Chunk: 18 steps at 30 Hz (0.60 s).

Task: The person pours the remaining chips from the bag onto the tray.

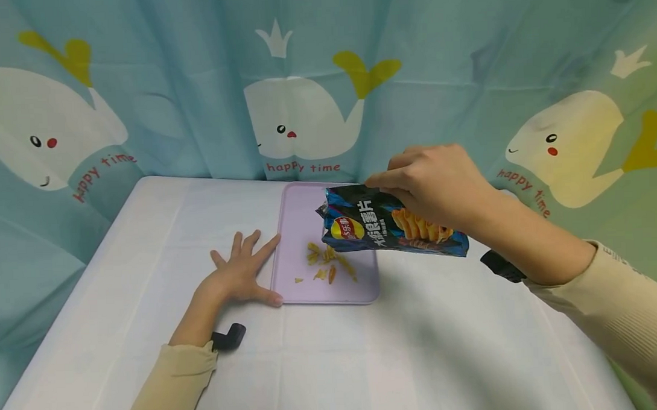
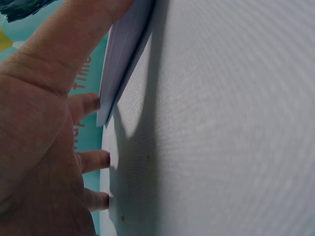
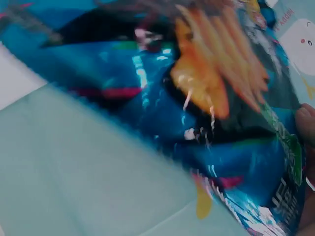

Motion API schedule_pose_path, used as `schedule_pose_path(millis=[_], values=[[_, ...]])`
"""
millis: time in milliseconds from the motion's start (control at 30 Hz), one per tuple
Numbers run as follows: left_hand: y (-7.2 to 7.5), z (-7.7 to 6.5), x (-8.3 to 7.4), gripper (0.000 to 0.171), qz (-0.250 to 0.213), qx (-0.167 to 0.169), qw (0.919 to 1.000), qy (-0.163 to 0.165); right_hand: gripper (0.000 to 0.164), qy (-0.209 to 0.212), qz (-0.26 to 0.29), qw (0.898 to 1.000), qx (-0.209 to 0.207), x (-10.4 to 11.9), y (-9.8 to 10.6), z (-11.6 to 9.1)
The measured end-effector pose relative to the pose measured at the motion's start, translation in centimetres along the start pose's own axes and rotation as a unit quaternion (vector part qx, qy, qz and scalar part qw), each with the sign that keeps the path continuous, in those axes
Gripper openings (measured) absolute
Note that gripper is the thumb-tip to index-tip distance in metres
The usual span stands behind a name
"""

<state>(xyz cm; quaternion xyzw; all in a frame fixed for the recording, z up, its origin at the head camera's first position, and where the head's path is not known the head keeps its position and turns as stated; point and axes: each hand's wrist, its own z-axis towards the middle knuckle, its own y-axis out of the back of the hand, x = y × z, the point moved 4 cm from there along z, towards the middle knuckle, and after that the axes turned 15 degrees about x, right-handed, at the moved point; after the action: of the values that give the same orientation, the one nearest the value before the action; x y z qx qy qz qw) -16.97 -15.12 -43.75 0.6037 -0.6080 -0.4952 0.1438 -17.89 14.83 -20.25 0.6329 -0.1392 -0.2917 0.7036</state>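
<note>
In the head view, my right hand [image 1: 436,186] pinches the upper side of a blue and black potato chip bag [image 1: 381,230]. The bag lies nearly level in the air, its opening on the left, over a light purple tray [image 1: 298,215]. Broken potato chips [image 1: 330,254] lie scattered on the tray below that end. With fingers spread, my left hand [image 1: 238,277] rests at the tray's left edge, thumb and index finger touching it. The left wrist view shows the tray's side [image 2: 123,56] by the thumb. Blurred, the bag [image 3: 197,88] fills much of the right wrist view.
A white cloth [image 1: 323,362] covers the table under the tray. Behind the table hangs a blue-green curtain [image 1: 194,83] printed with whales. A black wrist mount [image 1: 230,337] sits by the left cuff, and another [image 1: 501,266] is under the right forearm.
</note>
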Motion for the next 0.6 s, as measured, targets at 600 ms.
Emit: schedule_pose_path(millis=[600], values=[[-0.09,0.12,-0.06,0.130,-0.001,0.004,1.0000,0.004,0.018,-0.010,-0.001,1.000,0.011,0.08,0.23,-0.05]])
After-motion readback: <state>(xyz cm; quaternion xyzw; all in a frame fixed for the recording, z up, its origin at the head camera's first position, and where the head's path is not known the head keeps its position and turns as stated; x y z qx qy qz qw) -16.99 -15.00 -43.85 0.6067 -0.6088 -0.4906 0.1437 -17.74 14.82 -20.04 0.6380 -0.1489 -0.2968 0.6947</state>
